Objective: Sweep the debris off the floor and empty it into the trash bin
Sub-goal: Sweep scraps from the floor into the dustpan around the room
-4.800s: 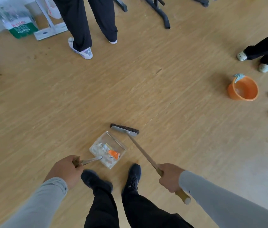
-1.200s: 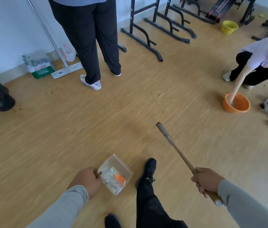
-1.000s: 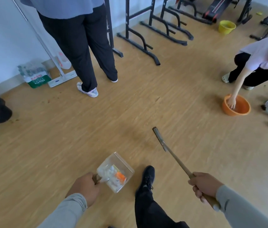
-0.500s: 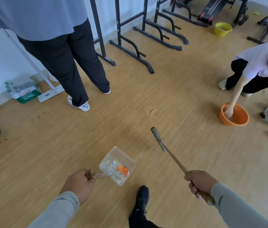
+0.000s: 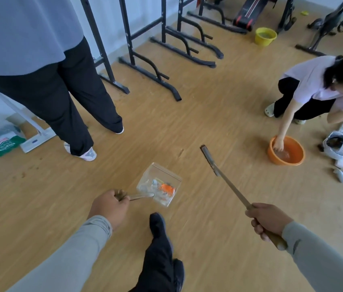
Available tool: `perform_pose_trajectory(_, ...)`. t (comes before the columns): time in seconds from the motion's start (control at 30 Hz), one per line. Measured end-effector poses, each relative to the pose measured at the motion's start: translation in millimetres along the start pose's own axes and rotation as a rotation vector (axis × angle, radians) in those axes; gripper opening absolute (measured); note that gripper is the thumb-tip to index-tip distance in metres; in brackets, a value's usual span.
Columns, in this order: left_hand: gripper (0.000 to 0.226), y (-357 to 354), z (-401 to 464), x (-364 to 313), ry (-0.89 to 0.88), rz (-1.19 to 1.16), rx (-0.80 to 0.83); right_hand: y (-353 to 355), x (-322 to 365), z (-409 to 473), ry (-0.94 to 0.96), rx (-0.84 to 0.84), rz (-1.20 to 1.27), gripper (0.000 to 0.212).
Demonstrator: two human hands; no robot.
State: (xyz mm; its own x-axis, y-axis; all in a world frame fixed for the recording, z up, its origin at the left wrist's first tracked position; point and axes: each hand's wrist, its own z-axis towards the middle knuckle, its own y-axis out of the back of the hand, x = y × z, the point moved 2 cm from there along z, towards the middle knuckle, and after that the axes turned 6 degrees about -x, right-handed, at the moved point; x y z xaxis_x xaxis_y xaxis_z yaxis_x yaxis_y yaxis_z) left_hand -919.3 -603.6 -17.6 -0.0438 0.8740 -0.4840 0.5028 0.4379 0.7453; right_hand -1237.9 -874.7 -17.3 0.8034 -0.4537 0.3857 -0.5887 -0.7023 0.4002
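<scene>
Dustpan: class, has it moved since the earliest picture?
Yes. The dustpan, held by the left hand, is now nearer the dark floor scuff.

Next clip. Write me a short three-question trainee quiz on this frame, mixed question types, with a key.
1. True or false: the clear dustpan already holds debris.
2. Which hand grips the broom handle? A) left hand B) right hand C) both
3. Fill in: the crouching person's hand reaches into the orange ____.

Key: 1 true; 2 B; 3 basin.
</scene>
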Motion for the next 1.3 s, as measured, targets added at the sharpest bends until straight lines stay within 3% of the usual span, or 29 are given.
perform_pose_trajectory(0.23,0.009,-6,83,-85,-0.017,-0.087,0.029,15,102,31,-0.005,0.001,-0.070,0.014)
perform_pose_trajectory(0.63,0.009,-15,170,-233,-0.067,0.000,0.002,74,243,105,0.037,0.058,-0.083,0.015)
perform_pose_trajectory(0.93,0.006,-85,224,-381,-0.014,0.001,-0.047,182,337,242,0.052,0.051,-0.057,0.014)
perform_pose_trajectory(1.3,0.005,-151,274,-575,-0.037,-0.040,-0.062,323,463,330,0.140,0.019,-0.165,0.015)
